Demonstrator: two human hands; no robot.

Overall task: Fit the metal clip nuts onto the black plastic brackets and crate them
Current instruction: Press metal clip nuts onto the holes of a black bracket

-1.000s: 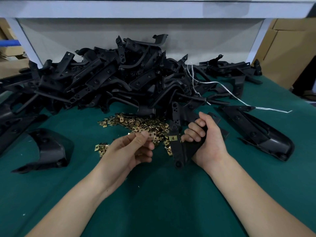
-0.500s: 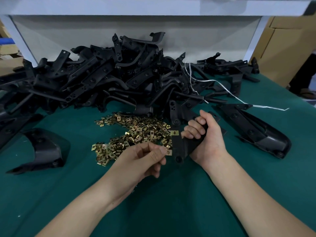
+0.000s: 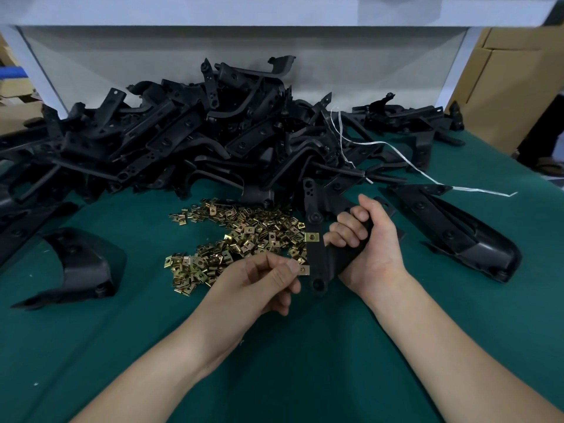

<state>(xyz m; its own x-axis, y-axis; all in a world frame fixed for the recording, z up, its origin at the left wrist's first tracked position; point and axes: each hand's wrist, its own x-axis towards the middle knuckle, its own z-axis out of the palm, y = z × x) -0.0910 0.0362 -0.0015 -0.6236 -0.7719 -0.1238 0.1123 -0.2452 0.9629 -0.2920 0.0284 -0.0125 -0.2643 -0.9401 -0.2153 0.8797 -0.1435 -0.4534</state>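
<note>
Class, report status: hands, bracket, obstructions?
Right hand grips black plastic bracket, one gold metal clip nut fitted. Left hand pinches second clip nut alongside. Nothing blocking.

A green-covered bench (image 3: 305,380) stood under a white shelf (image 3: 274,10), with a pale back panel (image 3: 146,65) behind and cardboard boxes (image 3: 506,87) at right.

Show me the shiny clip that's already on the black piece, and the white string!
fitted clip nut (image 3: 312,237), head view, on its flat gold face.
white string (image 3: 482,190), head view, near its loose end.
</note>
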